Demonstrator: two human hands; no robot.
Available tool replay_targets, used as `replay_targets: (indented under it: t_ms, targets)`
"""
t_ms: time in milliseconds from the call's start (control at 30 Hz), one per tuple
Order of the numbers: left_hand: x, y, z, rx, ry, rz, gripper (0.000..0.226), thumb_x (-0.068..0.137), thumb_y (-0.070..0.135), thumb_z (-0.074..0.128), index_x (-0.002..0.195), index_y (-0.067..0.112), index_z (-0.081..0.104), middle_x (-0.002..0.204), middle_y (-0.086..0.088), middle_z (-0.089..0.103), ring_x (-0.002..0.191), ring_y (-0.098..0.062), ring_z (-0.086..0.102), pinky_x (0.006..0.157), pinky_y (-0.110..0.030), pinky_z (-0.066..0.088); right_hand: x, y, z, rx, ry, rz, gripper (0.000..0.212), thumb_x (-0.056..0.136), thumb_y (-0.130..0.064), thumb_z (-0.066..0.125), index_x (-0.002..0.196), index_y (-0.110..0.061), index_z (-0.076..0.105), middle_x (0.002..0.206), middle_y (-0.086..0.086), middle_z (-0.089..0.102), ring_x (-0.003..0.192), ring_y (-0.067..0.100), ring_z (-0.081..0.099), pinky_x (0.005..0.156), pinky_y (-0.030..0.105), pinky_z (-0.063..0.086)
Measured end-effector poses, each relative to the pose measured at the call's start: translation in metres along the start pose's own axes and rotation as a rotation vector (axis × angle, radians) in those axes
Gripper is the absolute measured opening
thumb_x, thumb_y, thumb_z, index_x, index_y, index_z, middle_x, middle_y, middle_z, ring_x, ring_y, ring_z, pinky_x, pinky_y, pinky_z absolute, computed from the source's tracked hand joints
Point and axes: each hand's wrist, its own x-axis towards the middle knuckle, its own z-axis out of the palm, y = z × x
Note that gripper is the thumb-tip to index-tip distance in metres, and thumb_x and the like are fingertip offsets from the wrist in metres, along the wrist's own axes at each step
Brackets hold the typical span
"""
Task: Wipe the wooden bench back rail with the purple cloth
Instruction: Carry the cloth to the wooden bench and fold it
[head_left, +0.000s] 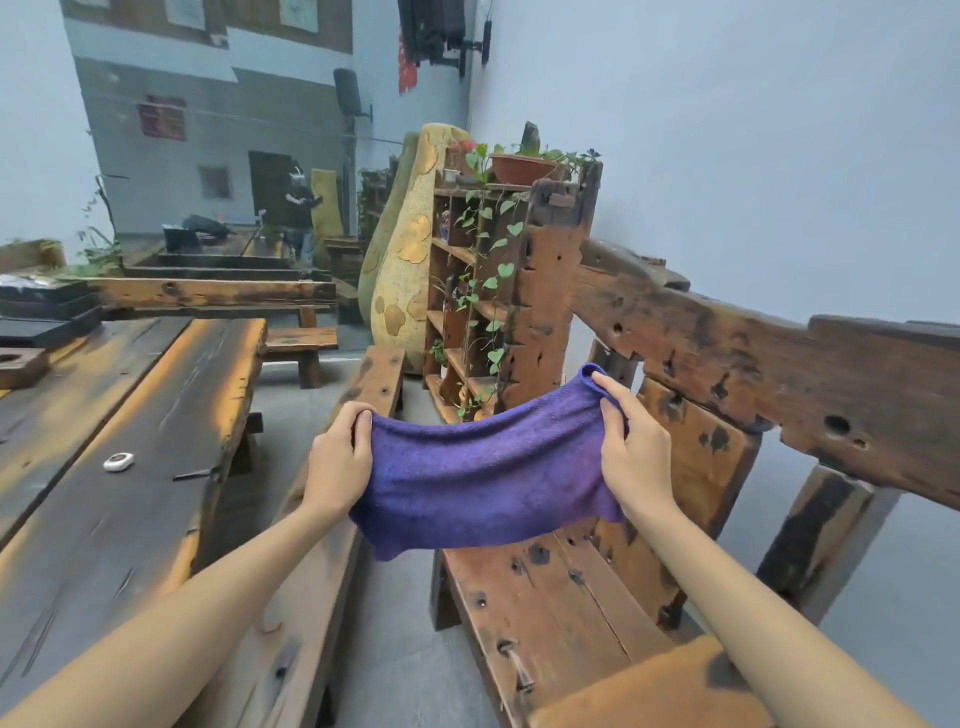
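Observation:
A purple cloth (483, 467) hangs stretched between my two hands in front of me, above the bench seat (550, 597). My left hand (340, 457) grips its left edge and my right hand (631, 447) pinches its upper right corner. The wooden bench back rail (753, 358), dark, worn and pitted with holes, runs from the middle toward the right edge, just right of my right hand. The cloth does not touch the rail.
A long wooden table (130, 441) lies on the left with a small white object (118, 461) on it. A narrow bench (332, 519) stands between table and seat. A wooden shelf with plants (493, 291) stands behind, and a person stands far back.

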Motion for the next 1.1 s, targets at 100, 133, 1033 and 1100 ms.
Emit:
replay_targets:
  t_ms: [100,133,1033,1100]
  targets:
    - [0.074,-0.015,0.038,0.005,-0.032,0.052,0.016,0.104,0.029,0.04,0.106,0.03,0.056,0.092,0.007,0.066,0.086,-0.01,0.062,0.079,-0.035,0.052,0.07,0.029,0.036,-0.008,0.036,0.015,0.035,0.107,-0.016,0.047,0.133,-0.026,0.067,0.114,-0.012,0.072,0.089,-0.012,0.062,0.08,-0.001,0.037]
    - [0.094,-0.019,0.048,-0.007,-0.026,0.064,0.016,0.104,0.029,0.04,0.106,0.03,0.056,0.093,0.007,0.065,0.087,-0.007,0.062,0.079,-0.033,0.051,0.09,0.037,0.046,-0.005,0.044,0.019,0.034,0.107,-0.017,0.047,0.133,-0.026,0.067,0.114,-0.014,0.07,0.087,-0.021,0.058,0.079,-0.002,0.035]
    - [0.578,-0.217,0.424,0.205,-1.033,0.203,0.019,0.084,0.029,0.069,0.102,0.027,0.061,0.102,0.001,0.071,0.101,-0.019,0.067,0.084,-0.025,0.048,0.511,0.225,0.304,-0.155,0.099,-0.097,0.026,0.097,-0.021,0.068,0.11,-0.042,0.077,0.112,-0.029,0.073,0.113,-0.007,0.064,0.095,0.008,0.041]
    - [0.586,-0.186,0.458,0.033,-1.087,0.264,0.054,0.075,0.046,0.078,0.123,0.033,0.057,0.116,0.008,0.066,0.11,-0.009,0.061,0.096,-0.025,0.045,0.527,0.238,0.307,-0.213,0.079,-0.095,0.025,0.096,-0.023,0.069,0.115,-0.038,0.076,0.112,-0.03,0.072,0.111,-0.009,0.064,0.093,0.006,0.04]
